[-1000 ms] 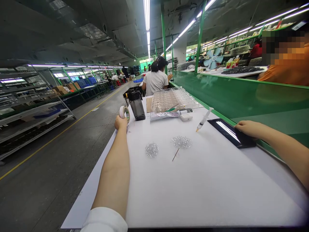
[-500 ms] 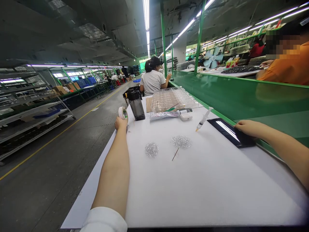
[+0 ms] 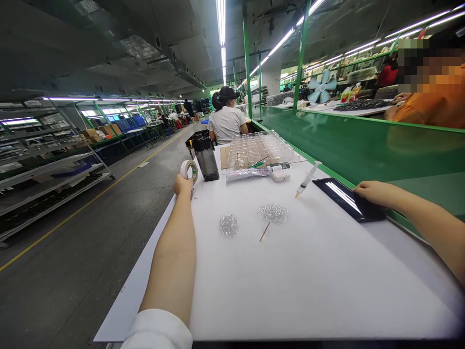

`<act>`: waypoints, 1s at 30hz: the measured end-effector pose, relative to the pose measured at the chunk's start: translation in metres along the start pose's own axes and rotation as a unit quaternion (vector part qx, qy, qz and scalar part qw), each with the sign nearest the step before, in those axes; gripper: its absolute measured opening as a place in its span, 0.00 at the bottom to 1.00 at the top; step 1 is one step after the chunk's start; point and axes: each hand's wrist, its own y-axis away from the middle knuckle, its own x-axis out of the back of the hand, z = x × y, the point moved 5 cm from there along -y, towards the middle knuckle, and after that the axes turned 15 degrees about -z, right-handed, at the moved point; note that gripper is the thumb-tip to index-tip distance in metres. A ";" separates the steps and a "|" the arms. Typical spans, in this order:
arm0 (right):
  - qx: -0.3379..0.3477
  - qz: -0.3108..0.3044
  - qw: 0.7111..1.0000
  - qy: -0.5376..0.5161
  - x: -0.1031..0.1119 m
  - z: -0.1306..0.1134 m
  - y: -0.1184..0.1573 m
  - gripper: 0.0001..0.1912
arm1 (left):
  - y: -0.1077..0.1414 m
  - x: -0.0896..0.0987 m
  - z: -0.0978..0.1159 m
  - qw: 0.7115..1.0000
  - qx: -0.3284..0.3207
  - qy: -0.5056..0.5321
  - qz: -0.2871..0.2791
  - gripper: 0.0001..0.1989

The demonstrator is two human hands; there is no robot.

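At the table's left edge, my left hand is closed on a roll of tape that stands on its rim. Over on the right, my right hand grips the far edge of a black smartphone, whose glossy screen reflects the ceiling lights; some of its fingers are hidden. Between my arms lie two small heaps of shiny clear bits, a left heap and a right heap. A thin stick touches the right heap. A syringe with an amber tip lies left of the phone.
A dark bottle stands beside the tape. Behind the heaps are a squeezed tube, a white earbud case and a clear compartment tray. A green conveyor belt runs along the right. Co-workers sit ahead and across it.
My hands, the tape roll and the phone hold nearly the same positions. The co-worker ahead has lowered an arm and shifted slightly left.
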 end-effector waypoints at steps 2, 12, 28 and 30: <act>0.003 0.004 1.000 0.001 0.000 -0.001 0.001 0.12 | -0.001 0.001 0.001 1.000 -0.015 0.010 0.008 0.23; -0.001 0.000 1.000 -0.010 0.000 0.007 -0.008 0.12 | 0.005 0.002 -0.001 1.000 0.021 0.010 0.002 0.20; -0.002 0.008 1.000 -0.003 -0.001 0.017 -0.024 0.12 | 0.007 0.002 0.006 1.000 -0.008 -0.007 0.002 0.15; -0.001 0.008 1.000 -0.008 -0.001 0.018 -0.026 0.11 | 0.005 0.003 0.007 1.000 -0.016 -0.004 0.022 0.15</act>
